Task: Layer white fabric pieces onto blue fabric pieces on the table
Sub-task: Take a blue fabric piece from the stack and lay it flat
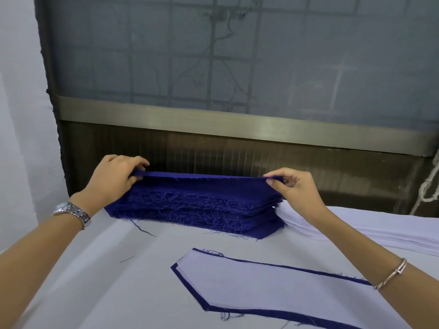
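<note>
A thick stack of dark blue fabric pieces (197, 210) with frayed edges lies at the back of the table. Its top blue piece (206, 175) is lifted off the stack and stretched flat between both hands. My left hand (114, 179) pinches that piece's left end; my right hand (294, 186) pinches its right end. To the right of the blue stack lies a stack of white fabric pieces (370, 222). Nearer to me, a white piece (256, 283) lies on a blue piece (190, 289), whose edge shows as a border around it.
The table (95, 269) is covered in white cloth, with loose blue threads (142, 227) on it. A dark wall with a metal rail (213, 119) and a mesh window rises right behind the stacks. A white rope (427, 188) hangs at the far right.
</note>
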